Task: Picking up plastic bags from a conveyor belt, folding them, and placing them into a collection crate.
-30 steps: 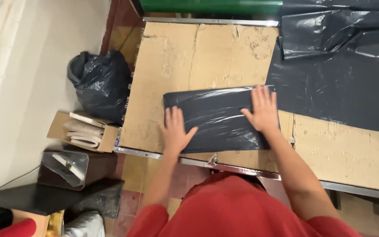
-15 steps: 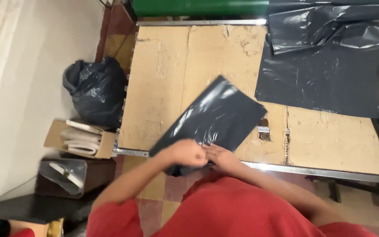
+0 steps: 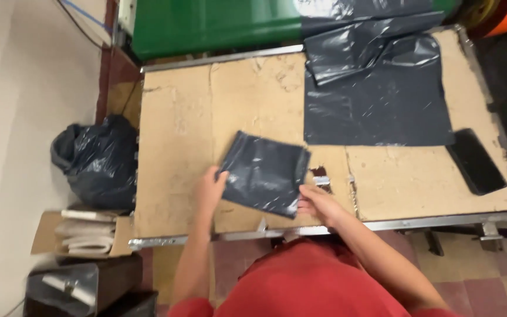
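Folded black bag (image 3: 263, 173) (glossy, creased), edges pinched by left hand (image 3: 209, 189), right hand (image 3: 314, 202).

Left hand (image 3: 209, 191) blurs with motion — fingertips slip under the folded black bag (image 3: 264, 174). Right hand (image 3: 318, 204) smears too — top edge crops the dark plastic sheets (image 3: 377, 88).

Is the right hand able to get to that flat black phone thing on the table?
Probably yes. The right hand is on the folded bag, and only bare tabletop lies between it and the black slab further along its own side.
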